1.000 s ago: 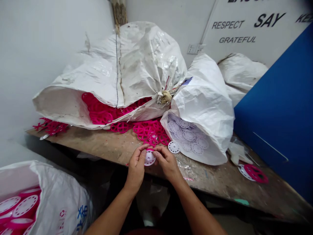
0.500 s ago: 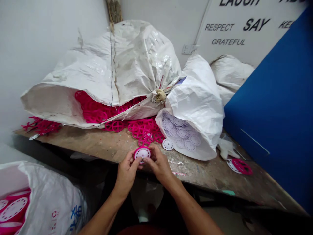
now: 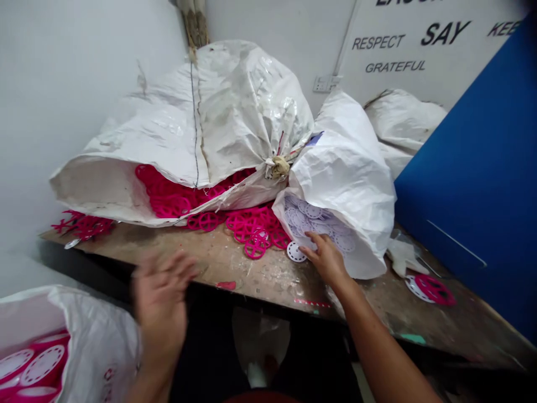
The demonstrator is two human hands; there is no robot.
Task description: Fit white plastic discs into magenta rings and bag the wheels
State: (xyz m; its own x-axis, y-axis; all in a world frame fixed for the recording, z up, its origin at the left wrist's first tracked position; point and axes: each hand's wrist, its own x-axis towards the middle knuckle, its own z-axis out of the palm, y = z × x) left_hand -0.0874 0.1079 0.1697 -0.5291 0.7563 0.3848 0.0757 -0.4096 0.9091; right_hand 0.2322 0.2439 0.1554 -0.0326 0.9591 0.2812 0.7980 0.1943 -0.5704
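My right hand [image 3: 327, 257] reaches into the mouth of the smaller white sack, fingers apart, with nothing visibly gripped. A loose white slotted disc [image 3: 296, 252] lies by its thumb, and many more white discs [image 3: 312, 211] fill the sack. Blurred by motion, my left hand [image 3: 161, 285] is over the front edge of the table, its fingers stretched out and nothing seen in it. Below it to the left, an open white bag [image 3: 100, 341] contains pink rings with white discs set in them [image 3: 44, 364].
Pink spoked rings [image 3: 255, 246] lie heaped before a large white sack [image 3: 247, 106] on the wooden table [image 3: 251, 271]. A pink ring [image 3: 436, 290] overlaps a white disc at right. A blue panel [image 3: 474, 184] bounds the right side.
The pink ring with its white disc has left my hands. My left hand has moved left towards the bag, my right hand right to the white discs. The view has shifted slightly.
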